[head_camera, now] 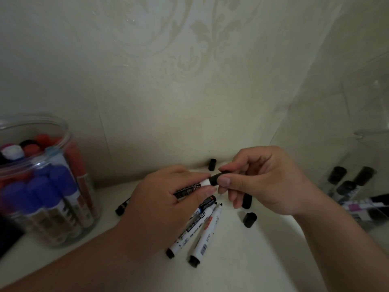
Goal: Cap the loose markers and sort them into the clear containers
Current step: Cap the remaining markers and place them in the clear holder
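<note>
Marker (187,190) mostly hidden in gripping left hand (166,199), black cap (215,179) pinched by right hand (269,182)

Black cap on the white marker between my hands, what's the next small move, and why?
Probably push the black plastic cap straight along the barrel of the white whiteboard marker until it seats. The right hand pinches the cap at the marker's end while the left hand grips the barrel. Whether the cap is fully home cannot be told from this view.
</note>
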The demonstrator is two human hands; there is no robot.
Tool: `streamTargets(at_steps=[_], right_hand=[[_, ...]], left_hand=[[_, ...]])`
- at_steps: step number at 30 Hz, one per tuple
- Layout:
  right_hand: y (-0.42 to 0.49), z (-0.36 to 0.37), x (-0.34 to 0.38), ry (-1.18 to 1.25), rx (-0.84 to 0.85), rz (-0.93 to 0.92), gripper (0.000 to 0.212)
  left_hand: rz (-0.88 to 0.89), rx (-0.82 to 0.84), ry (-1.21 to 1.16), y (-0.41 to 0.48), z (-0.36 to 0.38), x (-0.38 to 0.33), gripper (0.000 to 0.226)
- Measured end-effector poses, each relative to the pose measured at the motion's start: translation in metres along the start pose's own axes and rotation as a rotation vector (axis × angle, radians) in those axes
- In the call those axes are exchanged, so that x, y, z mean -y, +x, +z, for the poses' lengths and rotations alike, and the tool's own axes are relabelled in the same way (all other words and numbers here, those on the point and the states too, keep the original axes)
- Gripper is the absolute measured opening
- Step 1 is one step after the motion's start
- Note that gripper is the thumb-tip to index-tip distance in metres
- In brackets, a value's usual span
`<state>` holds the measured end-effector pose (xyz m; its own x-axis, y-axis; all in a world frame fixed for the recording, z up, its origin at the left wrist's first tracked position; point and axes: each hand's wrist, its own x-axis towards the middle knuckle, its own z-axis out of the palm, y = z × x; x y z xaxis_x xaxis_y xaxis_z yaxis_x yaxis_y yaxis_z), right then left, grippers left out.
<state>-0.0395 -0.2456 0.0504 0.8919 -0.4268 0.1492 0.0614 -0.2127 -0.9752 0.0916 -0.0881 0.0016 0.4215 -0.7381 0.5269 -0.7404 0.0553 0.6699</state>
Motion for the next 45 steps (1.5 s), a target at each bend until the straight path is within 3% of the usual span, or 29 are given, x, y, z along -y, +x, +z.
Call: streamTargets(at_steps=[3,13,19,32,40,45], right_hand=[[-0.001,0.005,0.002,0.001,-0.005,0.017,0.007],[-0.001,0.011,0.011,0.073,-0.088,0.287,0.026],[-0.003,0.011,0.014,0.007,-0.056,0.193,0.018],[-0.007,-0.003,0.011,-0.144,0.039,-0.003,0.021],[-0.003,0.014,0.006,-0.293,-0.052,0.000,0.017],[-0.004,0.012,0.006,-0.150,-0.044,-0.058,0.017]], left_hand=[[0.009,-0.009,0.026,-0.001,0.000,0.000,0.025],[0.080,-0.078,0.178,-0.003,0.007,-0.001,0.027],[-0.023,0.098,-0.046,0.001,0.001,-0.004,0.020],[-0.121,0.299,-0.201,0.005,-0.003,-0.014,0.027],[-0.077,0.218,0.071,-0.002,0.003,-0.011,0.024],[-0.072,0.253,-0.131,0.005,-0.002,-0.014,0.023]])
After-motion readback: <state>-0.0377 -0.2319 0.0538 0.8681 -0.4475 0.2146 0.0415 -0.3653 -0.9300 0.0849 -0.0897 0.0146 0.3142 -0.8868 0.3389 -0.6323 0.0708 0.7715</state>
